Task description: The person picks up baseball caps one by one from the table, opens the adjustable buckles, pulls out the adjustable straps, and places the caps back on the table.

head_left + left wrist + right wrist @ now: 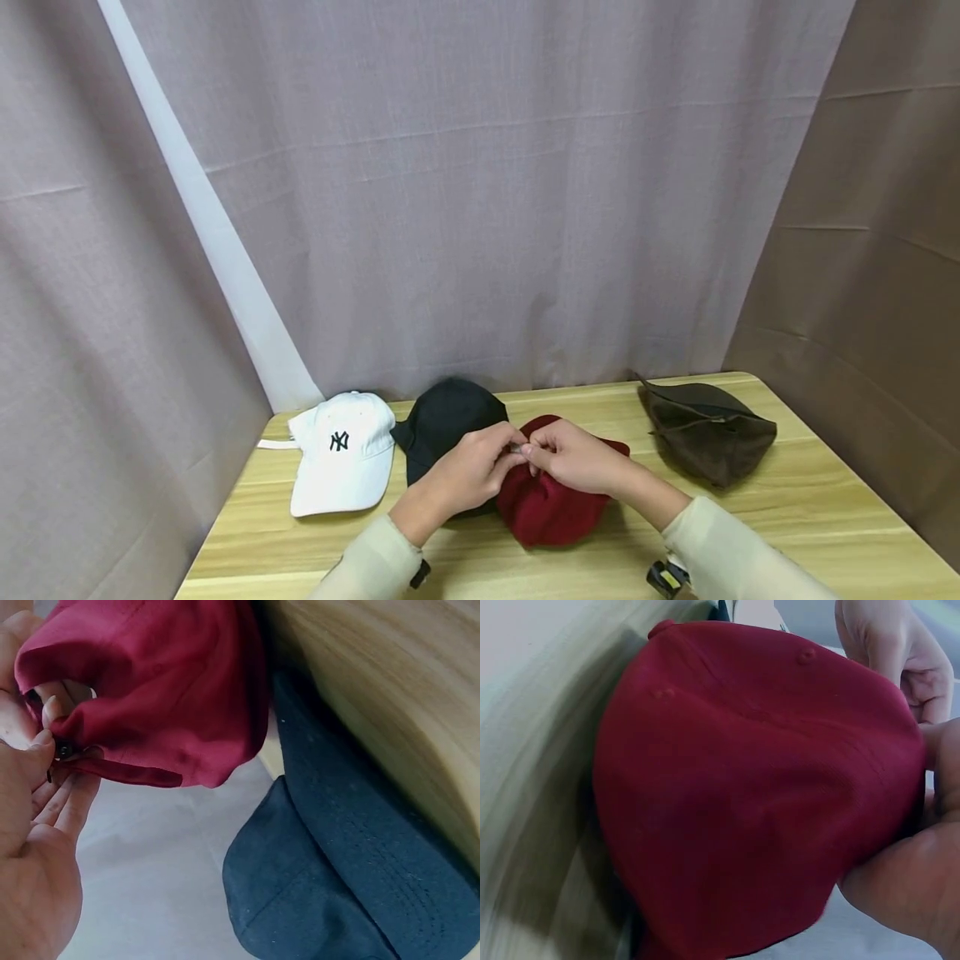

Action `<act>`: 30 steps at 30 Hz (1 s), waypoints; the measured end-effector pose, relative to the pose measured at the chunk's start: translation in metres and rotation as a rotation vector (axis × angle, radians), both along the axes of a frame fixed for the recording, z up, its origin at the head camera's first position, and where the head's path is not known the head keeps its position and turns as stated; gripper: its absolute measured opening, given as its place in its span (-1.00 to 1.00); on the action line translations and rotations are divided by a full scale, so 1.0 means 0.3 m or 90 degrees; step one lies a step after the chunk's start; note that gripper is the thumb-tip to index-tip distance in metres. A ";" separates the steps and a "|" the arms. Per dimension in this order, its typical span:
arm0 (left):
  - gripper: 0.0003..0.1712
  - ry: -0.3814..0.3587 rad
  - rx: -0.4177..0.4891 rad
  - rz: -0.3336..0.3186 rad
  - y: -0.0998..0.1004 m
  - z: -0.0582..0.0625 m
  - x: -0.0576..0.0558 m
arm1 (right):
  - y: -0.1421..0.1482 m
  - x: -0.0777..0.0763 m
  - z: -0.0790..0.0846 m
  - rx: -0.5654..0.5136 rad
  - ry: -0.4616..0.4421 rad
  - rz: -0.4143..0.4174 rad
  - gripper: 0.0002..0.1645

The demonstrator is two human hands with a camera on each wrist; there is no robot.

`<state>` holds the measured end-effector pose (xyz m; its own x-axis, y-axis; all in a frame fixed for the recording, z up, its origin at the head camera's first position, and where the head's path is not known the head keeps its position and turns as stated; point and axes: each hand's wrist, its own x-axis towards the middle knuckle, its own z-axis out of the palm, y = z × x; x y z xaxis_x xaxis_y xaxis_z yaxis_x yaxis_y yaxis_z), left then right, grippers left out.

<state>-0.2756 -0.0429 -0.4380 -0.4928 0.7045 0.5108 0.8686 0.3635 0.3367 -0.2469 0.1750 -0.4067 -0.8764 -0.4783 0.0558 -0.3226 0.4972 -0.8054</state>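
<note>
A dark red baseball cap is held over the front middle of the table by both hands. My left hand pinches the cap's back strap close to a small dark buckle, seen best in the left wrist view. Opposite it, my right hand grips the cap's rear edge, thumb and fingertips meeting the left hand's. In the right wrist view the crown fills the middle and hides the buckle and some fingers. Just left of the red cap lies a black cap, partly covered by the left hand.
A white cap with a dark NY emblem lies at the left of the wooden table, its strap sticking out leftward. Toward the right rests a dark brown, slouched hat-like item. Grey curtains stand behind the table and at its sides.
</note>
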 end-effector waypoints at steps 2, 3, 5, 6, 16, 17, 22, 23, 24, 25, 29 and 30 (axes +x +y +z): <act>-0.88 -0.003 -0.001 -0.001 0.003 0.004 0.003 | -0.001 -0.001 0.003 0.010 0.000 -0.002 -0.57; -0.88 -0.004 -0.002 -0.002 0.005 0.005 0.004 | -0.002 -0.001 0.005 0.019 0.001 -0.005 -0.56; -0.88 -0.009 -0.007 0.001 0.007 0.006 0.005 | -0.004 -0.003 0.006 0.039 0.007 -0.010 -0.56; -0.87 -0.010 -0.009 0.001 0.008 0.006 0.006 | -0.004 -0.002 0.006 0.048 0.010 -0.012 -0.55; -0.86 -0.023 0.002 -0.014 0.001 -0.014 0.000 | -0.004 0.011 0.001 0.070 0.029 -0.026 -0.52; -0.86 -0.027 0.005 -0.016 0.000 -0.014 0.000 | -0.004 0.011 0.001 0.070 0.032 -0.024 -0.52; -0.87 -0.031 0.010 -0.023 -0.005 -0.013 -0.004 | -0.002 0.011 -0.002 0.064 0.032 -0.017 -0.56; -0.87 -0.031 0.011 -0.024 -0.005 -0.014 -0.005 | 0.000 0.011 -0.004 0.061 0.031 -0.017 -0.56; -0.87 -0.028 0.011 -0.022 -0.005 -0.013 -0.007 | 0.001 0.009 -0.006 0.057 0.031 -0.017 -0.57; -0.87 -0.025 0.014 -0.022 -0.004 -0.014 -0.009 | 0.001 0.009 -0.007 0.052 0.029 -0.016 -0.58; -0.88 -0.042 0.035 -0.025 -0.007 -0.019 -0.012 | 0.004 0.012 -0.010 0.034 0.014 -0.005 -0.63; -0.88 -0.048 0.041 -0.028 -0.008 -0.019 -0.011 | 0.005 0.014 -0.010 0.031 0.009 0.000 -0.63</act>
